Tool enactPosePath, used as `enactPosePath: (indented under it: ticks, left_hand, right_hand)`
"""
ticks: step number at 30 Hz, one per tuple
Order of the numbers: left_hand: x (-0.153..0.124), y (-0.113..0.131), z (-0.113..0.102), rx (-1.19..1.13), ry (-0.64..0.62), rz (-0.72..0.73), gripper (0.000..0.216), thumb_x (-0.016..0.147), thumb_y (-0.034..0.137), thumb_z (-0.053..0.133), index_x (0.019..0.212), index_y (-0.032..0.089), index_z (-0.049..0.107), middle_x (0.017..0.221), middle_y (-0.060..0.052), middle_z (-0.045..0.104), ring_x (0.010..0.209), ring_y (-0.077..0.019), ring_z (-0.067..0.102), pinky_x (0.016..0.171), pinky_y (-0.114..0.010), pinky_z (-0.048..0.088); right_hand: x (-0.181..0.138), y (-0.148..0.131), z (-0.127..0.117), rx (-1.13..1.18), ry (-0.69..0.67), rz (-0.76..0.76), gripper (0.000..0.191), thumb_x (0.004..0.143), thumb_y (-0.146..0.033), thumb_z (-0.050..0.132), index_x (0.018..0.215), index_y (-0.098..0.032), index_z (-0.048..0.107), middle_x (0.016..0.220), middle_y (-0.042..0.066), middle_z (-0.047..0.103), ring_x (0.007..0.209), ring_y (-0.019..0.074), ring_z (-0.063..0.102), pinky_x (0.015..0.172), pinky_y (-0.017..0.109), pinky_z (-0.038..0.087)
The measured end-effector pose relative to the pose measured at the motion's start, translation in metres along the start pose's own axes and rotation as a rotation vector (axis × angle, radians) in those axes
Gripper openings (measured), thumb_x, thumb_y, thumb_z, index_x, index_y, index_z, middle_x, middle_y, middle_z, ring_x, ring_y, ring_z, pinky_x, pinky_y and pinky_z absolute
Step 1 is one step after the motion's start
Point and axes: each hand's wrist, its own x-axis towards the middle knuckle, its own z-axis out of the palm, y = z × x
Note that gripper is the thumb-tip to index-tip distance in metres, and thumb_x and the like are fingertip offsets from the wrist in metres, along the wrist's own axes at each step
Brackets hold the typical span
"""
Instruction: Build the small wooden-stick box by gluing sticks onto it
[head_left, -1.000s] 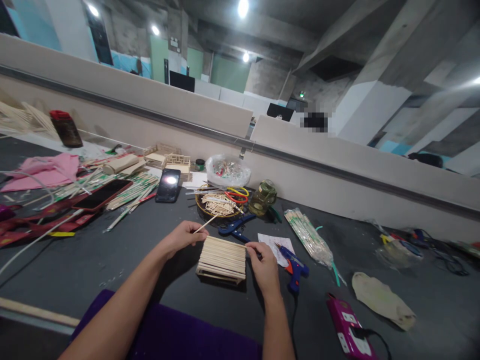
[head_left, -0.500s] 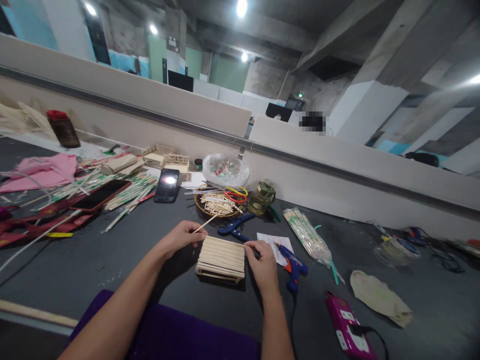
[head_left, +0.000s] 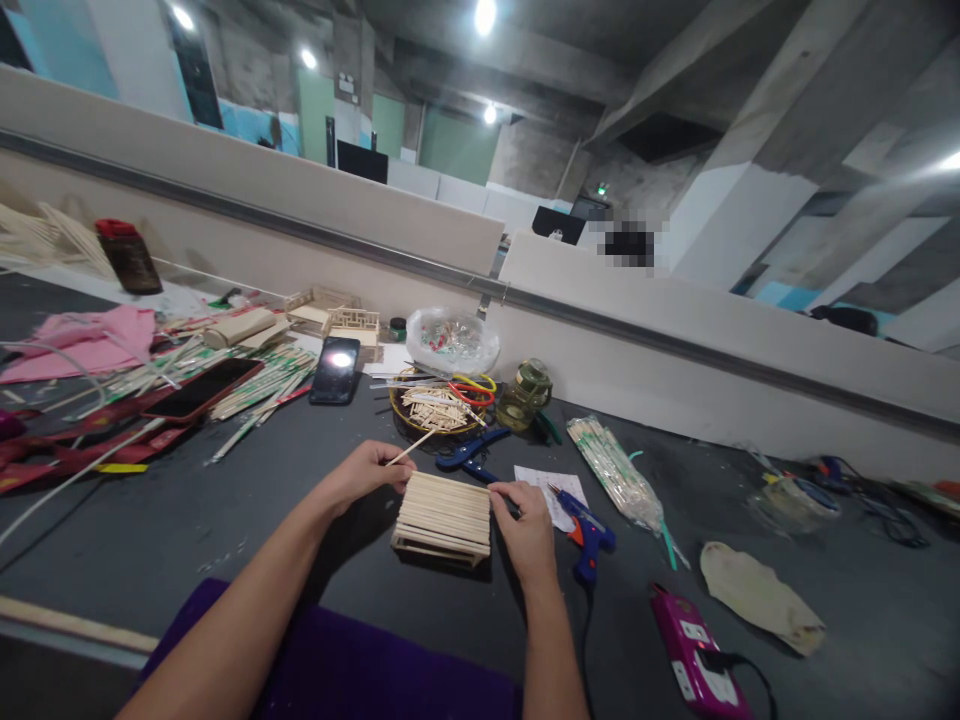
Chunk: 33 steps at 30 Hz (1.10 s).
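Note:
A small box-like model of pale wooden sticks (head_left: 442, 515) stands on the dark table in front of me, its top a row of sticks laid side by side. My left hand (head_left: 371, 468) is closed around a thin wooden stick (head_left: 411, 447) that points up and right, and its fingertips are at the model's back left corner. At the back right corner, my right hand (head_left: 523, 520) pinches the model's edge between thumb and fingers. Just right of that hand lies a blue hot glue gun (head_left: 592, 540), on the edge of a printed paper (head_left: 551, 492).
Behind the model are blue cutters (head_left: 471, 455), a basket of short sticks (head_left: 439, 410) and a glass jar (head_left: 523, 395). Bagged sticks (head_left: 615, 470), a magenta power strip (head_left: 694, 650) and a cloth (head_left: 761, 595) lie to the right. Phones (head_left: 334, 370) and loose sticks (head_left: 262, 385) cover the left.

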Motion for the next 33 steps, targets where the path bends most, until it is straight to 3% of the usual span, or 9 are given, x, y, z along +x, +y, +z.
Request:
enactPosePath:
  ticks: [33]
  left_hand:
    - [0.0007, -0.0025, -0.0014, 0.003, 0.008, 0.009, 0.025, 0.067, 0.034, 0.071, 0.078, 0.011, 0.072, 0.069, -0.005, 0.07, 0.064, -0.0157, 0.063, 0.067, -0.026, 0.047]
  right_hand:
    - [-0.0002, 0.004, 0.0011, 0.032, -0.006, -0.003, 0.018, 0.086, -0.025, 0.053, 0.089, -0.022, 0.071, 0.085, 0.005, 0.068, 0.086, 0.0229, 0.055, 0.079, 0.034, 0.041]
